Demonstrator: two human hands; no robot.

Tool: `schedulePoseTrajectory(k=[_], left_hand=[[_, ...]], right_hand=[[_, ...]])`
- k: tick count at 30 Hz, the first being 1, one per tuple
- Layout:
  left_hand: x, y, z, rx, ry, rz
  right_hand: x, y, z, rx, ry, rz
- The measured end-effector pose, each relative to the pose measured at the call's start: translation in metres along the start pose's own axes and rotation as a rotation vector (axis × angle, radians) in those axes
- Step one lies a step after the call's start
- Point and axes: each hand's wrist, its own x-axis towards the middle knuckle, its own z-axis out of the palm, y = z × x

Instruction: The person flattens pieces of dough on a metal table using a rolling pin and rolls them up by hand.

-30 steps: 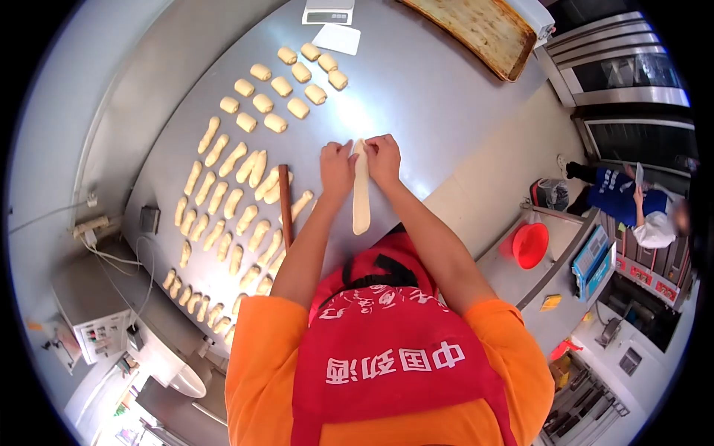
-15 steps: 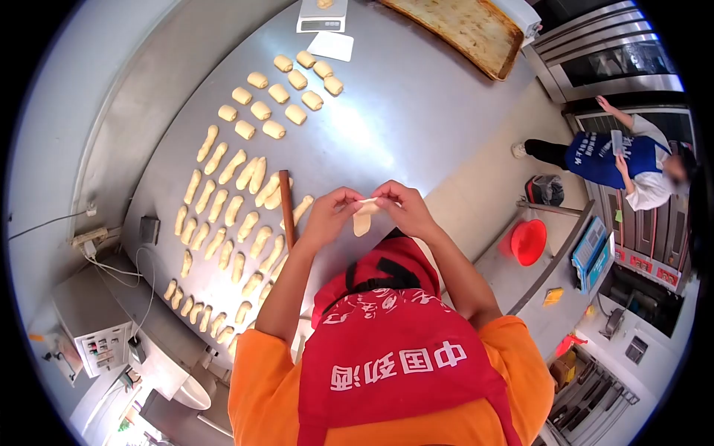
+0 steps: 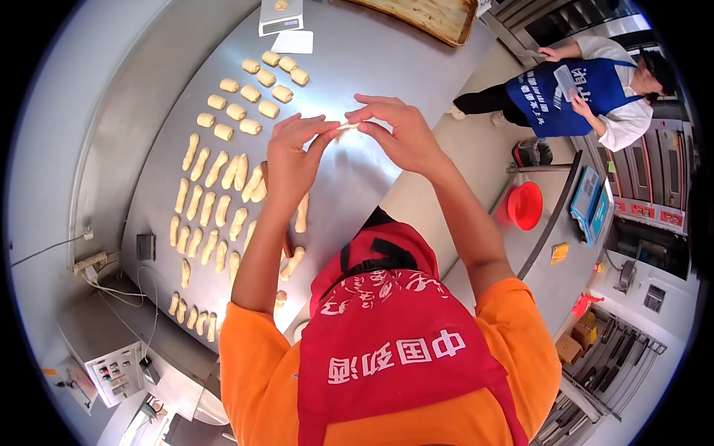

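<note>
A small pale piece of dough [image 3: 347, 127] is pinched between my two hands above the metal table; it shows as a thin strip, and the rest is hidden by my fingers. My left hand [image 3: 299, 152] grips its left end between thumb and fingers. At the other end, my right hand [image 3: 398, 134] does the same. Short rolled dough pieces [image 3: 251, 94] lie in rows beyond my left hand. Longer dough strips [image 3: 207, 209] cover the table's left side. A brown rolling pin [image 3: 288, 248] is mostly hidden under my left forearm.
At the far edge are a digital scale [image 3: 281, 18] with dough on it, a white card [image 3: 292, 41] and a baking tray [image 3: 439, 16]. A red bowl [image 3: 525, 206] and a blue device [image 3: 587, 204] sit to the right. A co-worker in a blue apron [image 3: 547, 97] stands beyond.
Both hands have moved forward over the table with the dough, which hung down from my fingers before. My view has shifted slightly. The co-worker has lowered one raised arm.
</note>
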Motion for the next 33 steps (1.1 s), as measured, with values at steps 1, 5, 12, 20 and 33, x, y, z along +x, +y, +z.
schedulePoseTrajectory(k=[1,5,12,20,33], left_hand=[[-0.010,-0.013,0.014,-0.009,0.017,-0.005],[-0.085,-0.082,0.080,0.237,-0.103,0.087],[-0.215,-0.105,0.137,0.508,-0.332,0.079],[-0.225,-0.106,0.143,0.490,-0.417,0.147],[-0.047,-0.171,0.164,0.330,0.090,-0.231]], right_hand=[[-0.009,0.012,0.009,-0.042,0.002,0.035],[-0.081,0.079,0.076,-0.200,-0.006,0.131],[-0.229,0.108,0.145,-0.485,-0.226,0.063],[-0.233,0.107,0.156,-0.512,-0.173,0.007],[-0.063,0.190,0.149,-0.300,0.133,0.357]])
